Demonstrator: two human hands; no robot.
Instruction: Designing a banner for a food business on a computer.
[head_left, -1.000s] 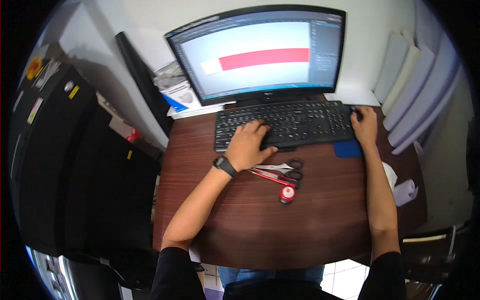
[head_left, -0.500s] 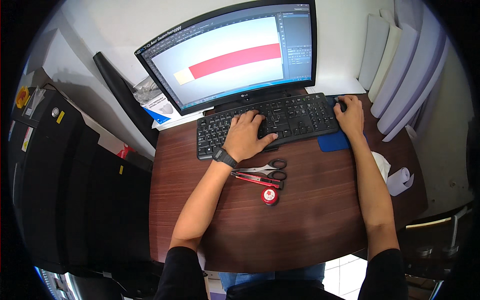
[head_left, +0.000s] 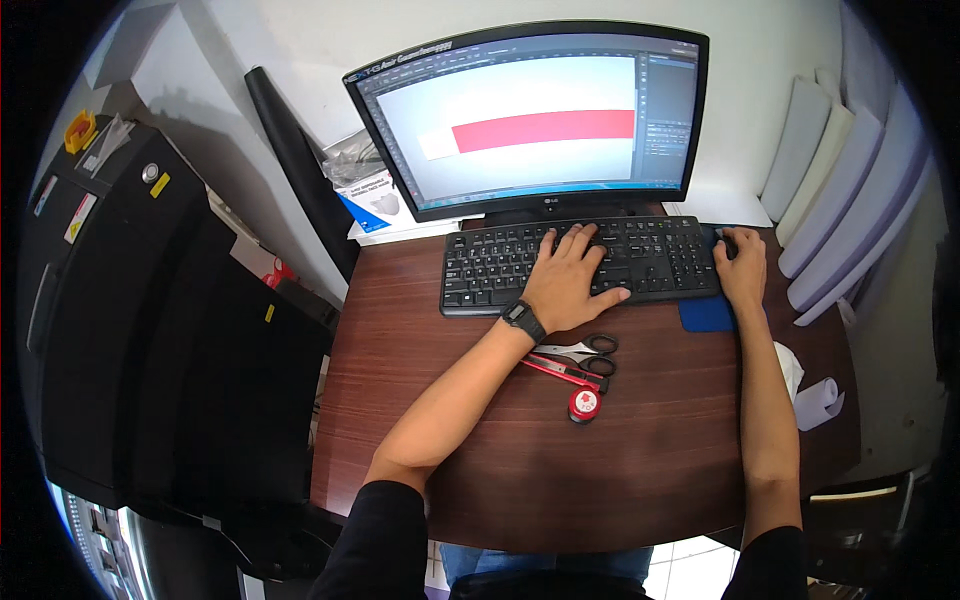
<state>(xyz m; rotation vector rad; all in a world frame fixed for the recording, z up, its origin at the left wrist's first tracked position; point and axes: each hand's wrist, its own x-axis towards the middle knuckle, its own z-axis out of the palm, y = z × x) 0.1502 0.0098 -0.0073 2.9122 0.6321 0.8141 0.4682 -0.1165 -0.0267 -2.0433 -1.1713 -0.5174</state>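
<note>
A black keyboard [head_left: 480, 270] lies in front of a black monitor [head_left: 540, 205]. My left hand [head_left: 565, 285], with a black digital watch on its wrist, rests over the middle of the keyboard, fingers spread and thumb out to the right. To the right, my right hand [head_left: 742, 268] curls over a dark mouse [head_left: 729, 243], which is mostly hidden beneath it. Under that hand is a blue mouse pad [head_left: 706, 315]. On the screen, a curved red strip [head_left: 545, 131] has a nearly white block [head_left: 438, 144] at its left end.
Nearer me lie scissors [head_left: 600, 345], a red cutter knife [head_left: 560, 371] and a small round red-and-black object [head_left: 584, 404]. Paper rolls [head_left: 835, 170] lean at the right, with a small roll [head_left: 819, 403] on the desk edge. A large black machine [head_left: 170, 330] stands left.
My view has shifted, so the desk appears farther right and lower. My left hand sits slightly farther right on the keyboard. The strip's end block has turned from cream to nearly white.
</note>
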